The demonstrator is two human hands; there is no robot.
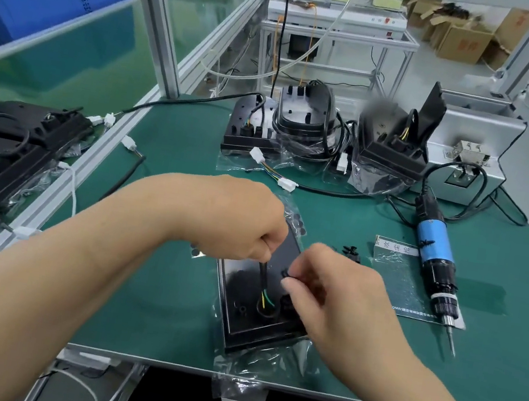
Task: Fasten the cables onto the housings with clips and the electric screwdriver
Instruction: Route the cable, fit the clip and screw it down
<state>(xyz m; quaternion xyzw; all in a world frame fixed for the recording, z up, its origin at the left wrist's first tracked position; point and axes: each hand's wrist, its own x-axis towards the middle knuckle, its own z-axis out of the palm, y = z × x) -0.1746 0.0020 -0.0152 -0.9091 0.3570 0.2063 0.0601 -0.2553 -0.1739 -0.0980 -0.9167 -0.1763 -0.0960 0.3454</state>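
L hand (246,221) pinches 1 cable (263,271), R hand (331,294) 1 clip (286,274), on 1 housing (236,291); 1 screwdriver (434,258) right.

Factory assembly station. A workbench covered by a green mat (155,287) is shown, with an aluminium-profile post (158,27) at the mat's far left corner. Bagged black housings (303,120) are grouped along the mat's far edge, and an electric screwdriver (434,258) is laid on its right side. Cardboard cartons (461,41) are piled beyond the mat.
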